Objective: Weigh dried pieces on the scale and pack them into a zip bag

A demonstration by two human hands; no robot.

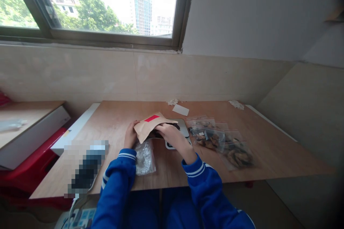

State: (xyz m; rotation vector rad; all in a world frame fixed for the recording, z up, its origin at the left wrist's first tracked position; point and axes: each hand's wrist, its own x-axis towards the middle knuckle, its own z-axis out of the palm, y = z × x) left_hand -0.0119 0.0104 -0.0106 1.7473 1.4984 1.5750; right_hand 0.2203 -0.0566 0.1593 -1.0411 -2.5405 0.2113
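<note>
A brown paper bag (145, 128) with a red label lies tilted over the middle of the wooden table, its mouth facing right. My left hand (130, 135) grips the bag's left side. At the opening is my right hand (168, 132), its fingers partly inside and hidden, beside dark pieces. Behind and under the right hand sits a flat kitchen scale (183, 128) with dark pieces on it. A clear plastic bag (145, 159) lies below the paper bag. To the right, several clear zip bags (211, 139) hold dried brown and dark pieces.
A white card (181, 110) and crumpled tissue (172, 102) lie at the back of the table (279, 157); more tissue (236, 105) is at back right. A blurred dark device (86, 171) with a cable lies left. A red stool (34, 157) stands beyond.
</note>
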